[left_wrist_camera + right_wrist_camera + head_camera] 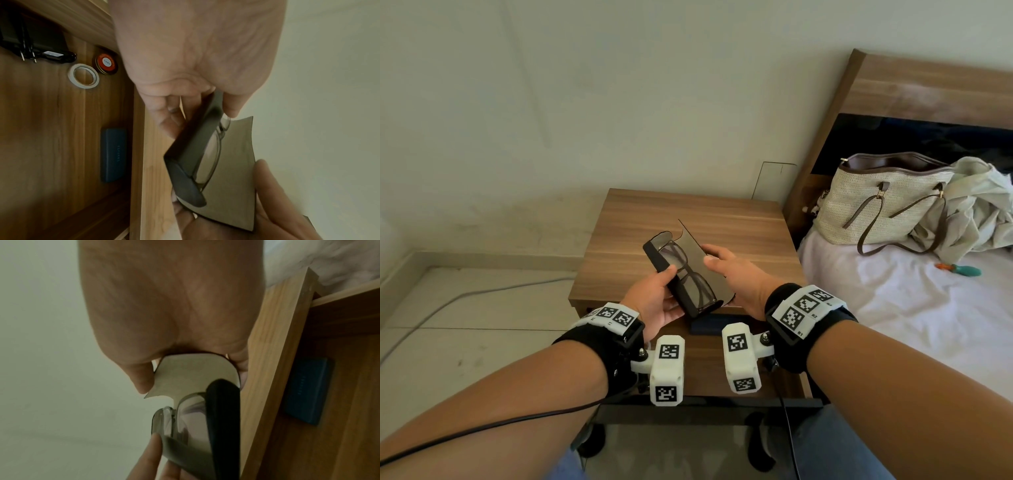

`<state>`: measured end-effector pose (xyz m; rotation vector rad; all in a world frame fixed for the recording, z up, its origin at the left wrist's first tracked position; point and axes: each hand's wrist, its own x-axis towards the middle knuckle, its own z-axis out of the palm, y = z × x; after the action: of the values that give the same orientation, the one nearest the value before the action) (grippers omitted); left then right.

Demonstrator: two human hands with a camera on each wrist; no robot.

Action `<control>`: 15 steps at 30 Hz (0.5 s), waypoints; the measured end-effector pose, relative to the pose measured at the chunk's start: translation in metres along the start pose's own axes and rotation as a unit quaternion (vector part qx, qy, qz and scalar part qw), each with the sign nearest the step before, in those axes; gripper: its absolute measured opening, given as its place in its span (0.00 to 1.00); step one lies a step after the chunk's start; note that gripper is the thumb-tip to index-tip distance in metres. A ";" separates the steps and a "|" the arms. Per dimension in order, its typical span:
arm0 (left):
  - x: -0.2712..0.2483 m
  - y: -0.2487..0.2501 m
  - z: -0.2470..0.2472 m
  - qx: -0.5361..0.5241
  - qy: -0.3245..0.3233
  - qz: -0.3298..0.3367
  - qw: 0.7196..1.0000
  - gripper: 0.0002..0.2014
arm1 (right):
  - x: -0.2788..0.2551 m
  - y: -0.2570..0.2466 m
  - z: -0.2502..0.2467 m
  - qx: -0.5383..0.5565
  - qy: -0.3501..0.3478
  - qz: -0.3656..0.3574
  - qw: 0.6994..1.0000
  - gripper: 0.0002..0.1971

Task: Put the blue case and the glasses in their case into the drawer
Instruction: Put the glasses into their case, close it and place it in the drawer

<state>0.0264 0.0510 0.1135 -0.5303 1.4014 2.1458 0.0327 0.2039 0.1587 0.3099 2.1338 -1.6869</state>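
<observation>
Both hands hold the open glasses case [671, 274] above the nightstand tabletop [640, 212]. Left hand [654, 301] grips the black body, thumb over its edge; right hand [736, 274] pinches the flap. Glasses [688, 270] lie inside. Blue case [113, 155] lies flat in the open drawer [61, 146], near a tape roll [83, 76].

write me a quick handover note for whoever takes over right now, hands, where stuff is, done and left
Left hand: grips the black side of the open glasses case, held above the nightstand.
Right hand: holds the case's open flap.
Glasses: lying in the case, flap not yet closed.
Blue case: already in the open drawer, beside a tape roll and a small tin.
Done: blue case stowed.
Left: close the flap, put the glasses case in the drawer.
</observation>
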 end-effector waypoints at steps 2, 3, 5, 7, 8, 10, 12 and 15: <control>0.000 0.000 0.000 0.005 0.000 -0.006 1.000 0.18 | 0.000 0.001 0.001 -0.032 -0.005 -0.009 0.999 0.22; -0.001 -0.001 0.000 0.007 -0.001 -0.007 1.000 0.18 | -0.001 0.001 0.001 -0.041 -0.008 -0.013 0.999 0.22; -0.001 -0.001 0.001 0.010 -0.002 -0.008 1.000 0.18 | -0.001 0.003 0.002 -0.064 -0.007 -0.022 0.998 0.23; -0.001 -0.002 0.002 0.009 -0.003 -0.008 1.000 0.18 | -0.001 0.005 0.004 -0.094 -0.001 -0.027 0.995 0.25; -0.001 -0.002 0.002 0.009 -0.003 -0.008 1.000 0.19 | 0.000 0.006 0.005 -0.108 0.001 -0.031 0.994 0.26; 0.000 -0.002 0.003 0.006 -0.005 -0.009 1.000 0.20 | 0.001 0.009 0.007 -0.142 0.006 -0.043 0.989 0.29; 0.000 -0.002 0.003 0.013 -0.011 -0.012 1.000 0.22 | 0.003 0.012 0.009 -0.173 0.007 -0.047 0.984 0.33; -0.001 -0.001 0.003 0.044 -0.020 -0.017 0.999 0.22 | 0.011 0.020 0.009 -0.193 0.007 -0.047 0.980 0.38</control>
<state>0.0272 0.0538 0.1144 -0.4731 1.4480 2.0453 0.0330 0.1995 0.1342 0.1084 2.4578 -1.2773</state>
